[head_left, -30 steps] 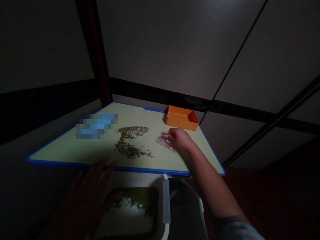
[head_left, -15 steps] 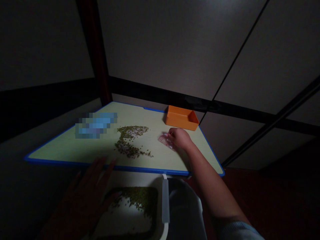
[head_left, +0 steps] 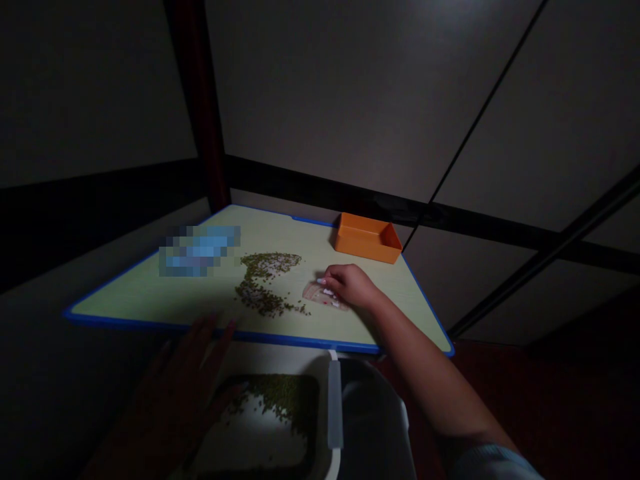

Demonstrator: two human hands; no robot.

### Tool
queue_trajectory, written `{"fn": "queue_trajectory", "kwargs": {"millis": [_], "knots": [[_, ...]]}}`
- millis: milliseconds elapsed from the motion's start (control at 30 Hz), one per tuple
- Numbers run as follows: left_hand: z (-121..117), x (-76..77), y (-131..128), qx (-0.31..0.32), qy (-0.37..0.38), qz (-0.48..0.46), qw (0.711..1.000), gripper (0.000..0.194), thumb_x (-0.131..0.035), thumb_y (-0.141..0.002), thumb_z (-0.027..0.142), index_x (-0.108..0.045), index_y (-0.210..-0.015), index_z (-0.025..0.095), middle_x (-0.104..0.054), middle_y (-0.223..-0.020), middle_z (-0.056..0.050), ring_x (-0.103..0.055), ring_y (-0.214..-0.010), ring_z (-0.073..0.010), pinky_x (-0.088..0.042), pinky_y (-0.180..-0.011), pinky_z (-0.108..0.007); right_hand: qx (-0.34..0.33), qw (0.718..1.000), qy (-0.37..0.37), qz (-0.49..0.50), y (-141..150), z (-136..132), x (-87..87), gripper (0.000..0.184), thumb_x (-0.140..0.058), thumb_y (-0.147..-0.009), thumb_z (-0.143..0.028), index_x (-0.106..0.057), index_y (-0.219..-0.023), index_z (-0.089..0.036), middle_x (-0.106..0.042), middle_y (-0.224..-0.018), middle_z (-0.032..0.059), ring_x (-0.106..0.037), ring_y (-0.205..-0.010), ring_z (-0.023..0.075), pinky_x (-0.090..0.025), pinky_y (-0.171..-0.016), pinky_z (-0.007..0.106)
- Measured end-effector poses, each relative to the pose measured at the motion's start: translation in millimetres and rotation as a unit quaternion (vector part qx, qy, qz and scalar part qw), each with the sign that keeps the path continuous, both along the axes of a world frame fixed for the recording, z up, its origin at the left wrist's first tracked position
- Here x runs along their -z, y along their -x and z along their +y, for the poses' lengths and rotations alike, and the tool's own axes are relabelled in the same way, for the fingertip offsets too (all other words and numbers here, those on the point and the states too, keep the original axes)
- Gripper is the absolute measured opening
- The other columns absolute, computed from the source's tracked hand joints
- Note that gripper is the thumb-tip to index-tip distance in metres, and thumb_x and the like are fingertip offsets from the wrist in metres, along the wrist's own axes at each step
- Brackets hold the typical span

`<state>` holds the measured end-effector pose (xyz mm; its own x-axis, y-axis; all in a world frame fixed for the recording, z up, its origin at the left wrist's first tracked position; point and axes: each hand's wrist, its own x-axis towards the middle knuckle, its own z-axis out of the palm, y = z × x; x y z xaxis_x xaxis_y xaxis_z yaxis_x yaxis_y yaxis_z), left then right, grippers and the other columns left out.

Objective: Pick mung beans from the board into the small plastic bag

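My right hand [head_left: 349, 284] is closed, its fingertips pinched at a thin see-through plastic piece [head_left: 314, 293] with pinkish and white marks, low over the table. Whether that piece is a small bag or a sheet I cannot make out. Left of it, small greenish-brown seeds [head_left: 265, 263] lie scattered in a curved patch on the pale table [head_left: 200, 300]. Dim in shadow, my left hand [head_left: 187, 373] has its fingers spread at the table's near edge, its thumb over a pale tub [head_left: 270, 357]. More of the green seeds [head_left: 295, 393] are inside that tub.
At the far right of the table stands an orange open box [head_left: 367, 247]. A blurred-out blue item [head_left: 200, 250] lies at the left. Blue edging [head_left: 300, 345] runs round the tabletop, close to a cabinet wall [head_left: 325, 100]. The tub has a grey side clip [head_left: 335, 403].
My right hand has shifted a little left and down with the plastic piece, which now looks flatter against the table. The whole view has shifted slightly. My left hand stays by the tub.
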<state>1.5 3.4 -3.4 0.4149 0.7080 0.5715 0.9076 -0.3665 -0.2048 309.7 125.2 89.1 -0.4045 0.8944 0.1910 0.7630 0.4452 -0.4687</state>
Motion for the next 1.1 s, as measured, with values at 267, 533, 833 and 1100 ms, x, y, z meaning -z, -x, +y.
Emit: {"fn": "queue_trajectory", "kwargs": {"millis": [267,533,833,1100], "knots": [[1.0,0.3,-0.6,0.012,-0.009,-0.002,1.000,0.073,-0.028,-0.090,0.056,-0.031,-0.149,0.014,-0.045,-0.147,-0.026,-0.049,-0.131,-0.0409,-0.045,-0.095,-0.057,-0.054,0.998,0.033,0.020,-2.9,0.8,2.3,0.017,-0.060,-0.089,-0.023,-0.065,-0.076,-0.014,-0.054,-0.060,-0.0034,-0.044,-0.058,0.0083,-0.025,-0.058,0.021],[1.4,3.1,0.5,0.010,-0.001,-0.012,1.000,0.070,-0.031,-0.089,0.053,-0.030,-0.149,0.015,-0.043,-0.148,-0.025,-0.046,-0.134,-0.0405,-0.043,-0.098,-0.058,-0.090,0.990,0.080,0.067,-13.9,0.6,-1.9,0.020,-0.059,-0.087,-0.024,-0.058,-0.070,-0.014,-0.051,-0.056,-0.0048,-0.043,-0.056,0.0081,-0.027,-0.058,0.021],[0.2,-1.7,-2.0,0.007,-0.023,0.007,1.000,0.070,-0.027,-0.091,0.052,-0.034,-0.147,0.012,-0.049,-0.142,-0.028,-0.052,-0.128,-0.0415,-0.048,-0.092,-0.057,-0.103,0.984,0.133,0.054,-16.9,1.4,-2.7,0.018,-0.059,-0.086,-0.022,-0.059,-0.069,-0.014,-0.048,-0.055,-0.0062,-0.041,-0.054,0.0069,-0.028,-0.057,0.021],[1.0,-0.6,0.9,0.002,0.002,0.002,1.000,0.071,-0.029,-0.089,0.056,-0.039,-0.145,0.013,-0.049,-0.144,-0.026,-0.050,-0.131,-0.0400,-0.047,-0.094,-0.056,-0.089,0.988,0.111,0.063,-16.1,1.4,-2.2,0.019,-0.059,-0.086,-0.022,-0.058,-0.070,-0.013,-0.049,-0.058,-0.0054,-0.041,-0.055,0.0068,-0.028,-0.057,0.021]]}}
